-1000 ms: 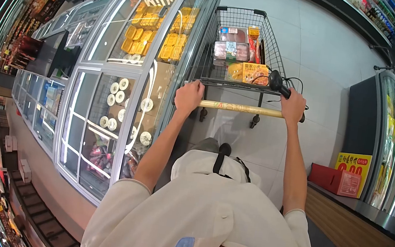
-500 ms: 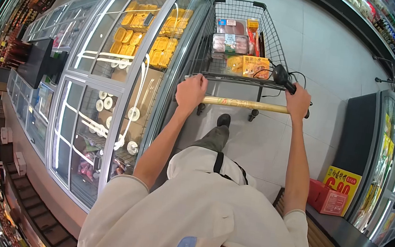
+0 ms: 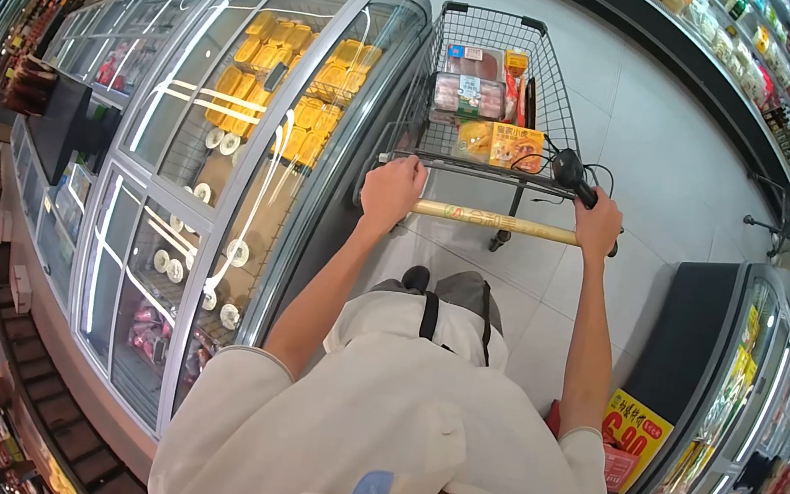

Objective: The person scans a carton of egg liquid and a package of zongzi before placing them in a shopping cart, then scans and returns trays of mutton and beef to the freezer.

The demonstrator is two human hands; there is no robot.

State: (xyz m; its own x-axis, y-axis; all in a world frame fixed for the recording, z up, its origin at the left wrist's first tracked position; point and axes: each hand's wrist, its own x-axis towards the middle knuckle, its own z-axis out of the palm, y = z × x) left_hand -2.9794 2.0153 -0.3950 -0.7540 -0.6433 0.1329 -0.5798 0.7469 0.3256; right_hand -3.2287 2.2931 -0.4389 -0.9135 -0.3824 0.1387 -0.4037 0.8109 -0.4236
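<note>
My left hand [image 3: 392, 193] is closed round the left end of the yellow handlebar [image 3: 498, 221] of a wire shopping cart [image 3: 559, 103]. At the bar's right end, the fingers of my right hand [image 3: 597, 224] are wrapped round it too. A black handheld device with a rounded head [image 3: 567, 169] and a cable sits just by that hand at the cart's rim. Inside the basket lie packs of meat [image 3: 468, 98], a yellow-orange box with a food picture [image 3: 516, 148], and a red and yellow package [image 3: 513, 82].
Along my left runs a glass-topped freezer [image 3: 221, 192] with yellow packs [image 3: 264, 45] and white round items inside. To the right stands another glass-doored chiller [image 3: 733, 396], with a yellow price sign [image 3: 633, 432] beside it. Grey floor tiles [image 3: 583, 61] stretch ahead; stocked shelves [image 3: 737, 42] line the far right.
Both hands stay on the handlebar. The freezer and the right chiller have slid back past me as the cart moves forward, and my feet have changed position.
</note>
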